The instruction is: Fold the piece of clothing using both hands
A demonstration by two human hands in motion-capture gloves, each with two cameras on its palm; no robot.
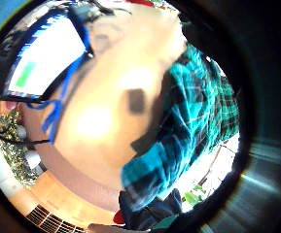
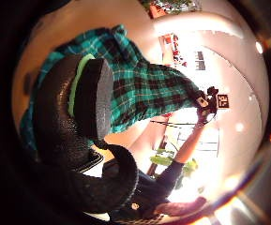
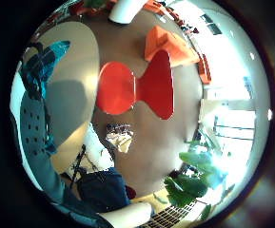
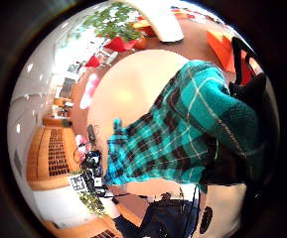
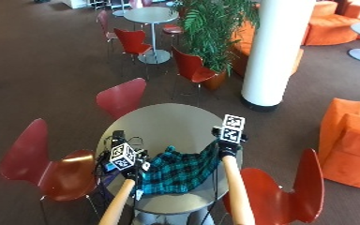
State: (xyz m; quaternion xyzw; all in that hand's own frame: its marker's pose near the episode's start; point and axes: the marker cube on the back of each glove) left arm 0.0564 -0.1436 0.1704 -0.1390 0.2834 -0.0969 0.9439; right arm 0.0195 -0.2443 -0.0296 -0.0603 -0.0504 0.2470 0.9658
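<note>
A teal and black plaid shirt [image 5: 177,171] lies on the near part of the round grey table [image 5: 161,122]. My left hand [image 5: 130,174] grips its left edge low at the table's near left; a curled finger [image 2: 93,93] presses on the cloth [image 2: 144,89]. My right hand [image 5: 228,147] holds the right edge raised above the table, so the cloth hangs stretched between both hands. In the right thumb side view the plaid [image 4: 182,129] fills the space by a black finger [image 4: 250,94]. The left little finger side view shows the shirt [image 1: 193,121] draped over the tabletop.
Black gear with blue cables [image 5: 114,140] sits on the table's left side. Red chairs stand at the left [image 5: 49,164], far left [image 5: 121,96] and right [image 5: 286,187]. A white pillar [image 5: 273,51] and a plant [image 5: 214,28] rise behind the table.
</note>
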